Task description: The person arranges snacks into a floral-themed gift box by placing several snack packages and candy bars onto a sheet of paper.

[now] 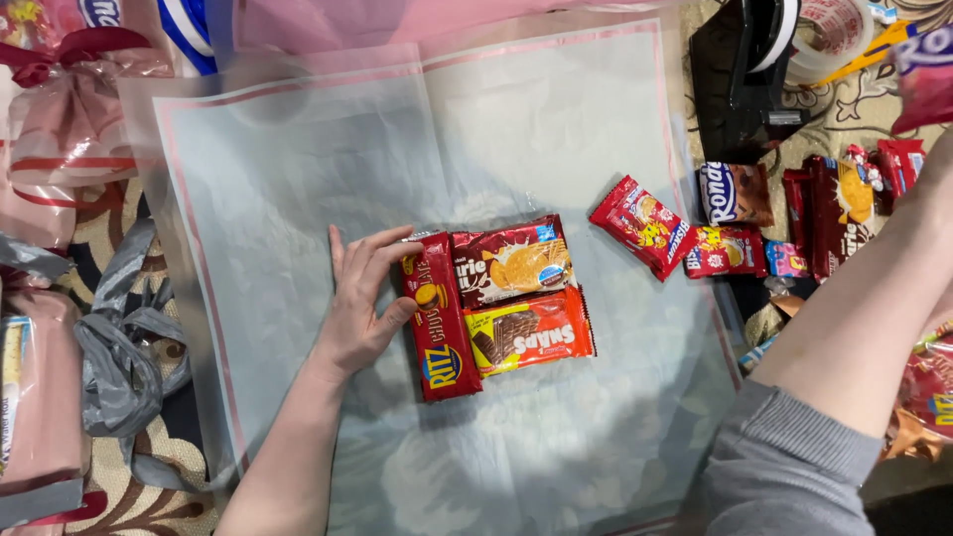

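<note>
Our left hand (pixel 362 303) rests fingers spread, grip loose and flat against the tall red biscuit packet (pixel 439 318), squaring it beside two glossy snack packs (pixel 521 295) at the middle of the translucent, pink-edged wrapping sheet (pixel 298 199); our right hand is out of view past the grey sleeve (pixel 794 467), grip unknowable. We judge that arranging is under way; the crinkly foil calls for gentle nudging.

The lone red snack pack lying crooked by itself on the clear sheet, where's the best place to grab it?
Probably across the middle of its two long edges. The red snack pack lies flat and tilted on the clear sheet, apart from the other packs, so both sides are free. Come from above, grip turned to match its slant; the right forearm is nearer.
</note>
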